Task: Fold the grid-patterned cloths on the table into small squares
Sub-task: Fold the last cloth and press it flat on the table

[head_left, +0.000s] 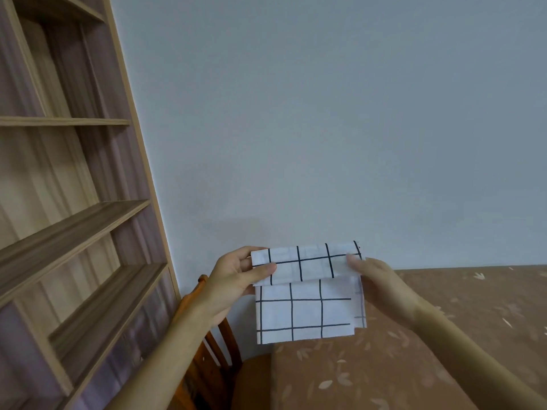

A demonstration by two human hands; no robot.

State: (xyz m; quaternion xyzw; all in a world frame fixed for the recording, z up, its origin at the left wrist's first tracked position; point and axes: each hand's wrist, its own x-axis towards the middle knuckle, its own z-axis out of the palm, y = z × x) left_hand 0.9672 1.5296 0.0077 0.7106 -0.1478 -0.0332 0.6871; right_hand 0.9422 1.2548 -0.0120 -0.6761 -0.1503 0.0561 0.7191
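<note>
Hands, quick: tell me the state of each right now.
Left hand: closed, pinching the cloth at its left end.
Right hand: closed, pinching the cloth at its right end.

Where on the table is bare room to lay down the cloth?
Bare tablecloth lies right of the right hand, up to the wall, and below the hanging cloth. At its left edge, the chair crowds in.

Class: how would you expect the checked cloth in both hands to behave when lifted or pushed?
Probably floppy: the cloth hangs in loose layers below the left hand and right hand. Likely light, since fingertip pinches hold it up. Pushed across the covered table, it would probably bunch.
</note>
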